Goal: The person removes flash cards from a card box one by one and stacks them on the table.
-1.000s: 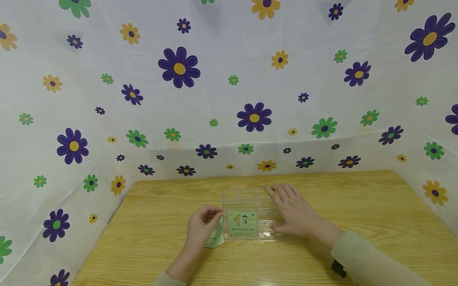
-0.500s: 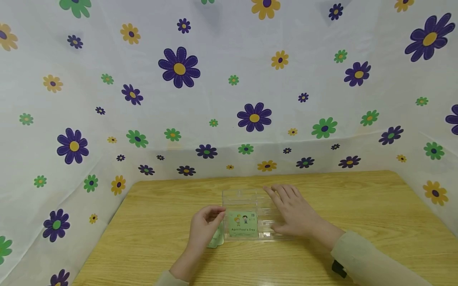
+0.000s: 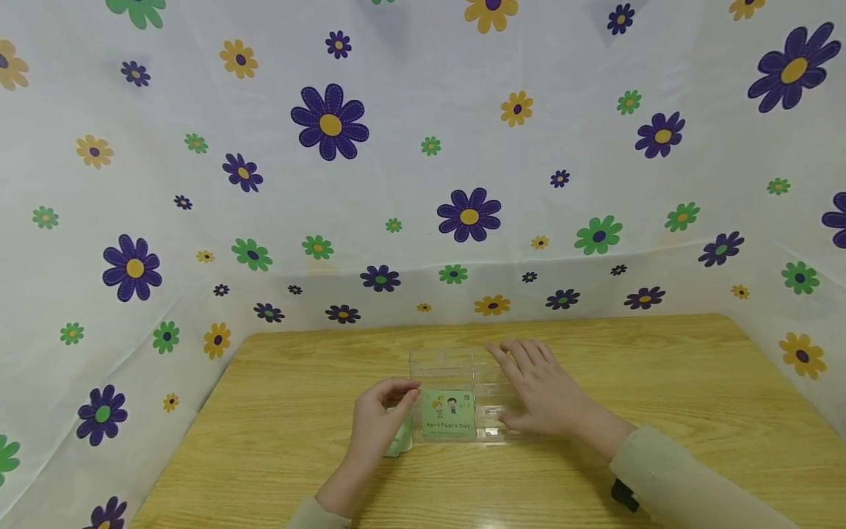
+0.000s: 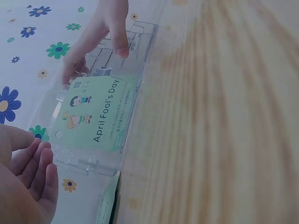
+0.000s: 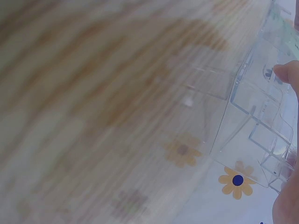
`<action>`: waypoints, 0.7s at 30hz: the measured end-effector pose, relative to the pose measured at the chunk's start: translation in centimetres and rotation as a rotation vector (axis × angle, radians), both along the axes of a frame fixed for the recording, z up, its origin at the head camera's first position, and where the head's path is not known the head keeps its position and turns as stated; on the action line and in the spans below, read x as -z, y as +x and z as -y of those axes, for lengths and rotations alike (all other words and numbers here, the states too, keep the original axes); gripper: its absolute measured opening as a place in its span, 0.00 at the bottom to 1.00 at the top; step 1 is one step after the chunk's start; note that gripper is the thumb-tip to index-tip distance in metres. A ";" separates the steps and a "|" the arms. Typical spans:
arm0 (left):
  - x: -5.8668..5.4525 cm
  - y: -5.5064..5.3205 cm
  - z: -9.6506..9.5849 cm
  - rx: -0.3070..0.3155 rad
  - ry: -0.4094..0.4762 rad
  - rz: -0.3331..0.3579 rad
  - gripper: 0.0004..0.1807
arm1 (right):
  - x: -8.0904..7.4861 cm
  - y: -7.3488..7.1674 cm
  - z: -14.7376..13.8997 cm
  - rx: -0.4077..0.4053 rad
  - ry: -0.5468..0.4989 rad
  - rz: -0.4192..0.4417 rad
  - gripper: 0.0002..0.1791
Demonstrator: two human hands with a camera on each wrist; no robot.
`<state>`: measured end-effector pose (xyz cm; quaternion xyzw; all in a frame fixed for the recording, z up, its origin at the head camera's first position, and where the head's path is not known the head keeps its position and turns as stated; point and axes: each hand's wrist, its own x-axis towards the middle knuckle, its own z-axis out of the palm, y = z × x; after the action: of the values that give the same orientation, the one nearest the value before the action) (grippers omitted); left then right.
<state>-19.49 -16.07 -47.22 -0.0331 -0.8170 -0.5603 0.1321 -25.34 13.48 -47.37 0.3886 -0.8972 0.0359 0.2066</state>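
Note:
A clear plastic holder with stepped tiers [image 3: 441,360] stands on the table. Inside its left part is a green card [image 3: 449,415] printed "April Fool's Day" with two cartoon children. My right hand [image 3: 543,393] grips the holder's right part, thumb in front and fingers toward the back. At the holder's left side is my left hand [image 3: 378,420], its fingers loosely bent. In the left wrist view, its fingertips [image 4: 44,147] come close to the card's corner, with a small gap showing. More green cards [image 3: 400,436] lie under the left hand, partly hidden by it.
The wooden table [image 3: 297,389] extends around the holder on every side. A white cloth with purple, green and yellow flowers [image 3: 396,184] hangs behind the table and along both sides. A black object [image 3: 624,495] shows beneath the right sleeve.
My left hand has shifted slightly right, bringing its fingertips to the upper left corner of the card in the holder. The right hand and the holder stay in place.

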 end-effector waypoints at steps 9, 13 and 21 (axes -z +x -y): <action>0.0 -0.1 0.0 0.008 -0.006 -0.019 0.05 | -0.2 0.0 0.1 0.004 0.004 -0.001 0.64; 0.1 -0.2 0.0 0.013 0.012 -0.006 0.06 | -0.2 0.0 0.1 0.008 0.010 0.000 0.64; 0.2 -0.2 0.1 0.004 -0.026 0.018 0.05 | -0.2 0.1 0.1 0.009 0.009 0.005 0.64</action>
<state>-19.67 -16.16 -47.45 -0.0315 -0.8253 -0.5502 0.1232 -25.26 13.40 -47.19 0.3855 -0.8996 0.0320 0.2028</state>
